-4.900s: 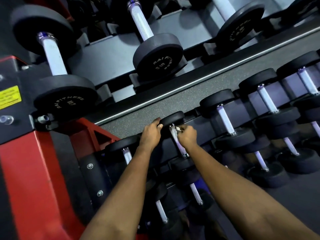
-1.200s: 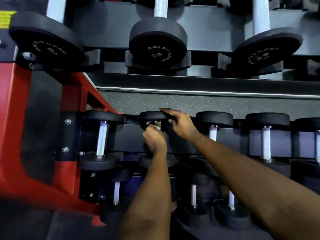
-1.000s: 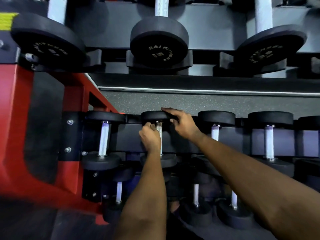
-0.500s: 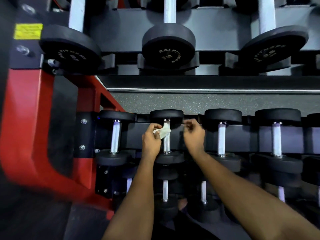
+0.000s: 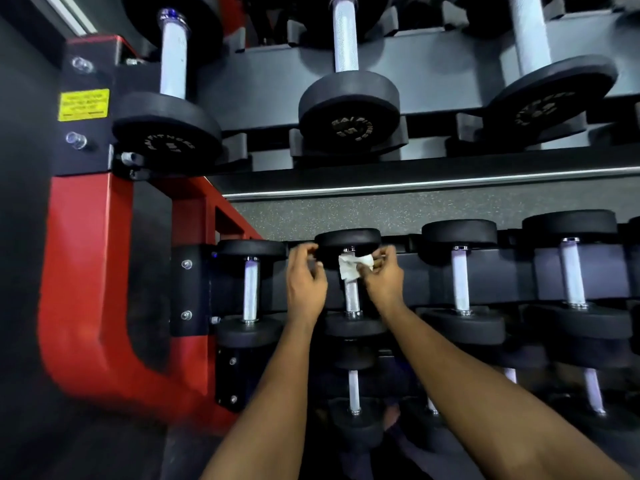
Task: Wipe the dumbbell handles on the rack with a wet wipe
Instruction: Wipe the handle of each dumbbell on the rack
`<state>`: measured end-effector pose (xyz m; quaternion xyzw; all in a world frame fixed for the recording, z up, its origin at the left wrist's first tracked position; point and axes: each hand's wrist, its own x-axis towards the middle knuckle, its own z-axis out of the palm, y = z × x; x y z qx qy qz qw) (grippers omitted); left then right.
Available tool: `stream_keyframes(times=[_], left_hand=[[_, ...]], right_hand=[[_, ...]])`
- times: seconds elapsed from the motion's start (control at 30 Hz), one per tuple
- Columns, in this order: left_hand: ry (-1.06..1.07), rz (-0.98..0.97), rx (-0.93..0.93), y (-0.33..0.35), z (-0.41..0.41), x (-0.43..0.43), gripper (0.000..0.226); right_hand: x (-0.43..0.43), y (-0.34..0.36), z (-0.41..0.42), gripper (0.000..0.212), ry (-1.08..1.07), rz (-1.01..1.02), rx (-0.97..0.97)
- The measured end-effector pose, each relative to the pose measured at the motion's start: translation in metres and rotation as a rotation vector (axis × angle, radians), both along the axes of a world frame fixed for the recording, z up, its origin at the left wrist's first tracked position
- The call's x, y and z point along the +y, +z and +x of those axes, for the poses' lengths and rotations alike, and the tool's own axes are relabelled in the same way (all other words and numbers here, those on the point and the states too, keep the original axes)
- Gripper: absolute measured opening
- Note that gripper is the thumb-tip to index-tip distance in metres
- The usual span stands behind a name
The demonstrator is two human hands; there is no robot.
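Wiping is under way: right hand pinches the wet wipe against the top of one middle-row dumbbell handle, left hand curled alongside, grip unclear, neighbouring handles seemingly left to do.

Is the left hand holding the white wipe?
No. The right hand pinches the wipe against the top of the handle, while the left hand sits beside it, off the wipe.

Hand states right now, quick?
Left hand: fingers curled beside the dumbbell head; grip cannot be told.
Right hand: pinching the wet wipe at the handle.
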<state>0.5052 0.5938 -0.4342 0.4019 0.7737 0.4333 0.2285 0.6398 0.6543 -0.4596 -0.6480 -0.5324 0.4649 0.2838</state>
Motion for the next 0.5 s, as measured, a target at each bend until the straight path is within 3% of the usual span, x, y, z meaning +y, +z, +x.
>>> stream_keyframes(times=[0.07, 0.23, 0.5], left_hand=[[-0.073, 0.045, 0.06, 0.008, -0.012, 0.012, 0.043], [-0.529, -0.236, 0.102, 0.014, -0.039, 0.047, 0.046], [-0.614, -0.321, 0.141, 0.01, -0.055, 0.057, 0.053]], right_hand=[[0.004, 0.003, -0.013, 0.033, -0.058, 0.031, -0.042], [-0.007, -0.002, -0.043, 0.018, -0.157, 0.056, -0.326], [-0.012, 0.006, -0.065, 0.025, -0.118, -0.092, -0.518]])
